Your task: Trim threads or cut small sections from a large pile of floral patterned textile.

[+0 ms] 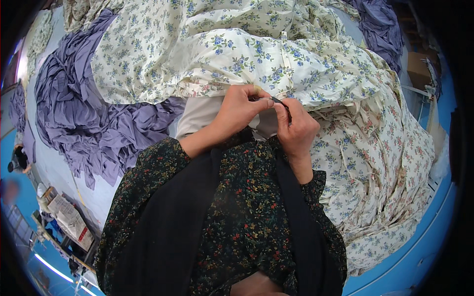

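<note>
White cotton cloth with blue flower sprigs (217, 44) lies heaped in front of me, its lower edge running just behind my hands. My left hand (242, 107) is closed in a pinch at that edge, with a yellowish band around one finger. What its fingertips hold is too small to make out. Close against them, my right hand (297, 123) grips a small black tool (281, 102), mostly covered by the fingers. The two hands almost touch at the fingertips. A strip of plain pale cloth (200, 114) shows beneath my left wrist.
Crumpled purple cloth (74, 93) is piled on the left, with more purple cloth (379, 29) at the far right. Cream cloth with reddish flowers (375, 163) hangs in folds to my right. A cardboard box (418, 69) stands beyond it. At lower left are printed packages (69, 222) on a rack.
</note>
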A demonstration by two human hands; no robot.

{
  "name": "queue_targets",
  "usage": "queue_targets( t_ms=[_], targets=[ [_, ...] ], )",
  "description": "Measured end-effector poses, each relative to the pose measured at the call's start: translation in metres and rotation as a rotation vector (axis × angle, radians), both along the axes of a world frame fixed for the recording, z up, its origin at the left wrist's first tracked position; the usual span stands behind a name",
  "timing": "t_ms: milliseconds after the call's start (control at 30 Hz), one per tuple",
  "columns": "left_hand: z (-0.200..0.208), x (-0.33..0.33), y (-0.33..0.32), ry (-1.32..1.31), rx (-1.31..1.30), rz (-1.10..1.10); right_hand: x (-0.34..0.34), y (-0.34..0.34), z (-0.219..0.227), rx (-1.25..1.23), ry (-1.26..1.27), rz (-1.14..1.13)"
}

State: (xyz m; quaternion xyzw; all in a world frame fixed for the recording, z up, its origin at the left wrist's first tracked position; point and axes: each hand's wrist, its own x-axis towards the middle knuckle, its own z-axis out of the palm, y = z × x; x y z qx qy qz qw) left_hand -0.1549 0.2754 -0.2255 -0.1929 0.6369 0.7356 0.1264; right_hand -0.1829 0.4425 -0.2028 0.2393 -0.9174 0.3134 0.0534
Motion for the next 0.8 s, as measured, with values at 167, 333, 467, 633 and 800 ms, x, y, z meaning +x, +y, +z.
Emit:
queue_targets(
  t_ms=[167,333,467,633,800],
  targets=[
    [0.004,0.0,-0.001,-0.005,-0.02,-0.002,-0.003,0.009,-0.002,-0.243,-0.248,-0.123],
    [0.003,0.0,-0.001,0.029,-0.02,-0.053,-0.026,0.008,0.026,-0.416,-0.6,0.0],
    [-0.02,-0.011,-0.009,0.201,-0.242,-0.033,-0.032,0.017,0.01,-0.13,-0.298,0.103],
    [-0.024,-0.033,-0.023,0.428,-0.04,0.071,-0.023,0.045,0.045,0.079,-0.94,0.478],
    [-0.014,-0.033,-0.018,0.324,0.209,0.064,-0.027,0.004,-0.003,-0.669,-0.844,-0.2]
  ],
)
